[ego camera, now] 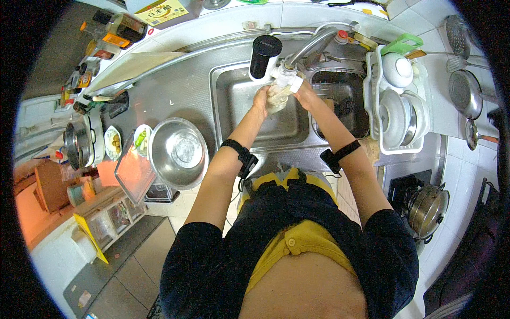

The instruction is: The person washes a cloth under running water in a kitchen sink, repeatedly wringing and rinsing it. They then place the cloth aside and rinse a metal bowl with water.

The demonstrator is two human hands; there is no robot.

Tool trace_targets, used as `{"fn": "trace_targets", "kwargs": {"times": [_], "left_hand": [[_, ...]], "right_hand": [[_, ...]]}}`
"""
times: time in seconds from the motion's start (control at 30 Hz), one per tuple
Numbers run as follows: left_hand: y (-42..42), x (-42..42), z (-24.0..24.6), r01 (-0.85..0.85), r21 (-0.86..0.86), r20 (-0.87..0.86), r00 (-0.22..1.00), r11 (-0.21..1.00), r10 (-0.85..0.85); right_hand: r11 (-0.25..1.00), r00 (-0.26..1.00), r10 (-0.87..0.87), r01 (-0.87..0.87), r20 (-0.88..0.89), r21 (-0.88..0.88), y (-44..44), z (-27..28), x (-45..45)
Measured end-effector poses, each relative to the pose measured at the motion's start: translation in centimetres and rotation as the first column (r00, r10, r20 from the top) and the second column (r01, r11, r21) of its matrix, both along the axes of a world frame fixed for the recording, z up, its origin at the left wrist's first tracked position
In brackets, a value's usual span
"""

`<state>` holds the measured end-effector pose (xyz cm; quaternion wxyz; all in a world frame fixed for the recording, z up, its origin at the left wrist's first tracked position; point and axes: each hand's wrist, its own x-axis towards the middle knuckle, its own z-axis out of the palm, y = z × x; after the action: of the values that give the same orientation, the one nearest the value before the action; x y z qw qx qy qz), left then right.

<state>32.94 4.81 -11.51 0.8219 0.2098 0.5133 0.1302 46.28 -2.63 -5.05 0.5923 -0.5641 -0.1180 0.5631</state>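
Over the left basin of the steel sink (227, 115), a crumpled pale cloth (278, 99) hangs between both my hands. My left hand (261, 100) grips its left side. On the other side, my right hand (306, 95) holds it close to the tap, partly hidden behind the white spout attachment. The steel tap (312, 46) arches over the cloth, and its white filter-like head (283, 75) is right above it. I cannot tell whether water runs. A black-and-white cylindrical device (266, 56) stands just behind my left hand.
A white dish rack (374, 115) with bowls and plates stands right of the sink. To the left is a large steel bowl (178, 153) near the counter edge. A lidded pot (428, 211) sits on the stove at right. Sauce bottles (125, 30) line the back left.
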Motion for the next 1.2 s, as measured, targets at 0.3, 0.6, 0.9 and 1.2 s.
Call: {"fn": "trace_targets", "kwargs": {"times": [0.3,0.6,0.9,1.2], "left_hand": [[1.3,-3.5,3.2,0.3,0.544,-0.077,0.948,0.783,-0.309],[2.9,-3.6,4.1,0.33,0.666,-0.168,0.94,0.669,-0.296],[2.1,-3.9,5.3,0.215,0.633,-0.072,0.973,0.744,-0.219],[2.0,-4.9,5.0,0.116,0.51,0.068,0.982,0.852,-0.174]], "right_hand": [[0.992,0.995,0.1,-0.101,0.025,0.07,0.7,2.4,-0.8],[0.995,0.994,0.097,-0.096,0.051,-0.022,0.2,2.1,0.0],[0.975,0.942,0.223,-0.22,0.252,-0.04,-0.6,-2.1,1.3],[0.984,0.937,0.175,-0.177,0.302,-0.021,-1.0,-2.0,0.7]]}}
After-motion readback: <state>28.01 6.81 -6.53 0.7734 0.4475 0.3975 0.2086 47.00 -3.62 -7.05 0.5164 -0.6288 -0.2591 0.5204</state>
